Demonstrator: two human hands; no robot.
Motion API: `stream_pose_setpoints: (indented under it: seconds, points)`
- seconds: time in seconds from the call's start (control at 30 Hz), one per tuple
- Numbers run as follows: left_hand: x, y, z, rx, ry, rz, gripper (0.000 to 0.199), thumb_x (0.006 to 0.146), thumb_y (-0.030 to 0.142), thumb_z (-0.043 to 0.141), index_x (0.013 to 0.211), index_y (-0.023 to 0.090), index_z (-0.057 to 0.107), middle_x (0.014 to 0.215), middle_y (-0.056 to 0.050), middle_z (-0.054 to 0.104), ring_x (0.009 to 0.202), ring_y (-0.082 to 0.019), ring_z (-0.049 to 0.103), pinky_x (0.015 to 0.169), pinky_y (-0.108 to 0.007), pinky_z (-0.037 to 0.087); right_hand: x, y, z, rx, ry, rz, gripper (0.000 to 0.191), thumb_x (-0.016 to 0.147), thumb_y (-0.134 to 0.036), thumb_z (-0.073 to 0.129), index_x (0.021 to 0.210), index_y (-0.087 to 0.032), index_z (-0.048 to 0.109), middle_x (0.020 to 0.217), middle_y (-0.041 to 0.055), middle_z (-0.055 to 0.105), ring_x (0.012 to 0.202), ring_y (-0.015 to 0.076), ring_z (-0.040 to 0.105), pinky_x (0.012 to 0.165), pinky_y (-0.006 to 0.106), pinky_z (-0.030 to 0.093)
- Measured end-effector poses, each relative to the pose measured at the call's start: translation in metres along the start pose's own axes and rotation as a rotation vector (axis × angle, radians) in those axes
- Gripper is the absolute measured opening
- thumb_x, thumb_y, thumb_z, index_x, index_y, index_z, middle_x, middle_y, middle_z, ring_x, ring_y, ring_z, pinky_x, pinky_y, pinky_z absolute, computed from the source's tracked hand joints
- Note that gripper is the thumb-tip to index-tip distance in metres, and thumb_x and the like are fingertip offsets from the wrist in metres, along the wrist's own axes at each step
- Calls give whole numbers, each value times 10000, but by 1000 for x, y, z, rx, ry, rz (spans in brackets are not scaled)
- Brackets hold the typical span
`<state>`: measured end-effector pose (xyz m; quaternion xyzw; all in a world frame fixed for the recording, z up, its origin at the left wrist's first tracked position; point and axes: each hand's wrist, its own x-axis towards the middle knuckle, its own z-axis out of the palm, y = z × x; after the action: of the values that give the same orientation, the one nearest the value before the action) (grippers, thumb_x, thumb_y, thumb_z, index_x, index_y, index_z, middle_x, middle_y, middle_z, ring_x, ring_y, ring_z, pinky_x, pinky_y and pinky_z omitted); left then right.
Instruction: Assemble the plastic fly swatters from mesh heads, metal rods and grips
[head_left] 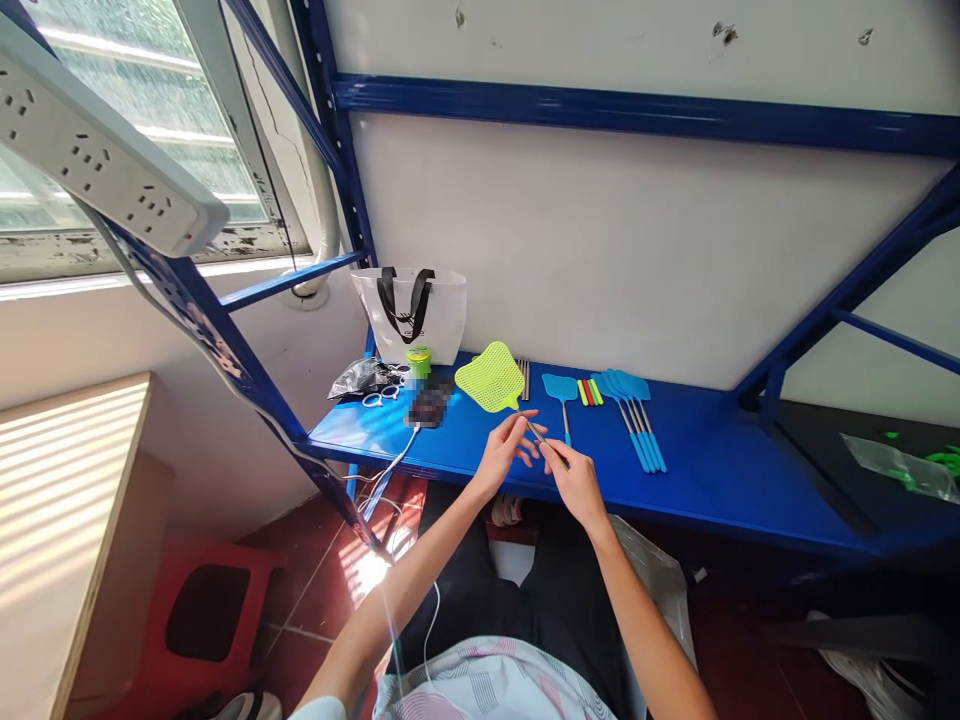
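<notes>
Striped shirt front (487, 685) & dark trousers (517, 600) fill the bottom of view, both forearms reaching up from them. Lime fly swatter (491, 377) is right at the hands, mesh head up & tilted left, over the blue steel shelf (360, 435). Its thin metal rod (534, 432) slants down to a green handle end (564, 463).

R hand (577, 488): narrow grip, thumb & fingers pinched on the rod near the handle end, so swatter's held there. L hand (504, 450): fingers curled, fingertips (531, 425) at the rod just below the head; can't tell if that's a real hold or only a touch.

Just right of lime swatter, flat on shelf: small blue swatter (561, 400), then short yellow, red & green sticks (589, 392), then a bunch of blue swatters (630, 420). Just behind its head, a few thin metal rods (523, 378). Left of it: pixelated item (429, 403), green-capped jar (418, 362), white rings (379, 397), crumpled black-silver bag (360, 378), and white tote w/ black handles (409, 315) upright behind them. White cable (394, 460) drops off shelf edge, below-left of swatter.
</notes>
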<state>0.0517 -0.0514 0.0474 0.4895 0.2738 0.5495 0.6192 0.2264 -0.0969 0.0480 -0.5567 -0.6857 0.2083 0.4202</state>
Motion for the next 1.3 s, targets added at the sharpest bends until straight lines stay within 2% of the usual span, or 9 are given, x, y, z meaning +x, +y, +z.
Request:
stream_pose_setpoints:
  seconds: [0.17, 0.3, 0.63, 0.77, 0.93, 1.03, 1.1, 1.2, 1.3]
  points:
    - [6, 8, -13, 68, 111, 75, 668, 979, 792, 725, 1079, 139, 816, 1045, -163, 843, 678, -166, 720, 581, -271, 575, -5, -7, 1, 81, -119, 42, 596, 1104, -738, 490, 1049, -244, 820, 729, 31, 700, 655, 209, 644, 655, 317, 513]
    - [5, 8, -10, 104, 83, 70, 626, 974, 779, 738, 971, 155, 775, 1044, -162, 838, 668, -164, 698, 573, -284, 574, -8, -7, 10, 142, -175, 102, 642, 1075, -809, 487, 1037, -247, 795, 686, 21, 633, 569, 195, 582, 518, 301, 462]
    - [2, 9, -2, 123, -10, 40, 594, 980, 736, 758, 950, 145, 801, 1069, -167, 851, 661, -162, 659, 542, -272, 547, -11, -11, 19, 388, -155, 199, 594, 1017, -820, 600, 955, -244, 735, 625, -38, 570, 401, 126, 463, 379, 271, 366]
    - [-1, 0, 4, 93, -29, -24, 641, 967, 771, 753, 1050, 140, 826, 1054, -172, 844, 723, -185, 690, 549, -257, 525, -10, -10, 14, 411, -149, 222, 610, 991, -835, 626, 924, -236, 722, 621, -24, 626, 409, 141, 533, 417, 279, 427]
    - [3, -1, -2, 87, -58, 2, 650, 953, 751, 788, 1169, 142, 851, 995, -137, 822, 674, -150, 649, 541, -242, 488, -4, -5, 1, 247, -263, 178, 621, 1046, -815, 548, 985, -242, 779, 709, 24, 744, 580, 203, 692, 569, 302, 515]
    - [8, 2, -13, 68, -24, 6, 673, 957, 746, 787, 1263, 149, 837, 1006, -134, 823, 642, -141, 629, 540, -254, 503, -4, -6, -9, -17, -329, 76, 600, 1068, -768, 538, 845, -261, 769, 756, 36, 775, 731, 225, 718, 661, 298, 489]
    - [10, 2, -19, 84, -16, -4, 702, 972, 751, 765, 1330, 149, 817, 1034, -143, 831, 678, -161, 658, 561, -266, 531, -6, -7, -12, -142, -355, 27, 612, 1089, -739, 503, 776, -266, 732, 736, 27, 755, 719, 215, 674, 666, 297, 434]
    - [10, -5, -24, 237, -49, 9, 714, 1016, 753, 696, 1399, 158, 791, 1065, -146, 847, 862, -243, 751, 658, -305, 596, -7, -5, -9, -223, -322, -2, 629, 1119, -704, 431, 728, -263, 648, 692, 13, 699, 658, 192, 591, 648, 303, 344]
    - [6, -17, -26, 568, -88, 71, 578, 1056, 698, 667, 1316, 211, 837, 1182, -136, 857, 1131, -337, 776, 912, -413, 639, -3, 6, -1, -276, -196, 23, 659, 1123, -722, 364, 696, -262, 562, 663, 22, 658, 624, 188, 535, 641, 323, 284]
